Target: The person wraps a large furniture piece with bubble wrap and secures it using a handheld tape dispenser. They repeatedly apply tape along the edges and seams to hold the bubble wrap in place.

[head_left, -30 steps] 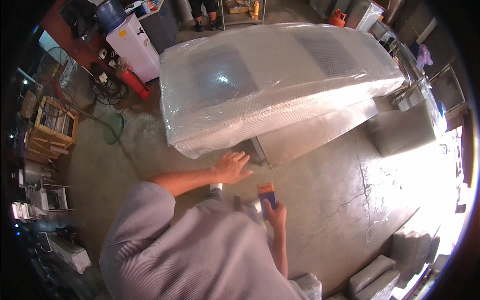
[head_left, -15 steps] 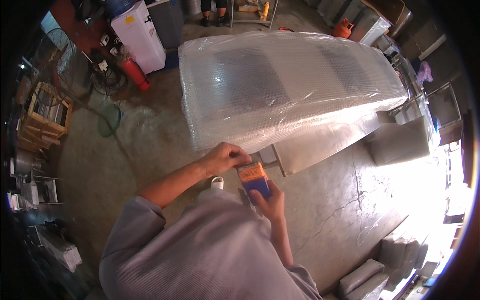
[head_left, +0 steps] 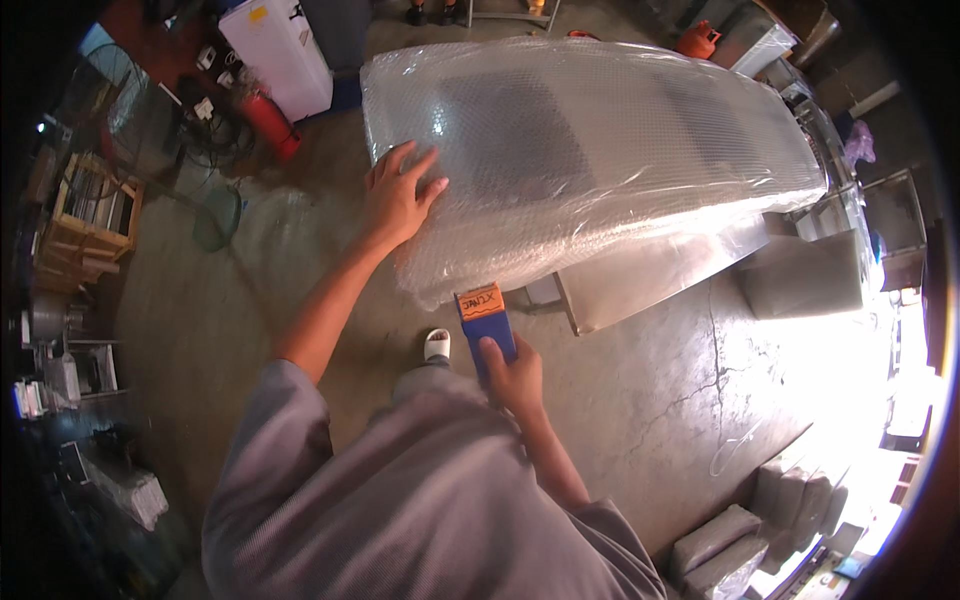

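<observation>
A long object covered in clear bubble wrap (head_left: pixel 640 150) stretches across the space before me. Over its near left corner my left hand (head_left: pixel 400 200) is open, fingers spread on or just above the plastic; contact is hard to judge. My right hand (head_left: pixel 515 375) is closed around a flat, oblong blue thing with an orange end (head_left: pixel 487 325), its kind unclear. The orange end, marked with dark handwriting, points away from me and lies against or close below the wrap's near edge.
A bare metal panel (head_left: pixel 660 275) shows under the wrapped object. At the far left stand a red fire extinguisher (head_left: pixel 270 125) and a white cabinet (head_left: pixel 275 60). An orange gas cylinder (head_left: pixel 697 40) is at the back right. Wrapped blocks (head_left: pixel 720 550) lie at the lower right.
My left hand has left the orange end, moved forward and left to the wrap, and spread its fingers. My right hand has shifted slightly left and forward with the blue-and-orange thing.
</observation>
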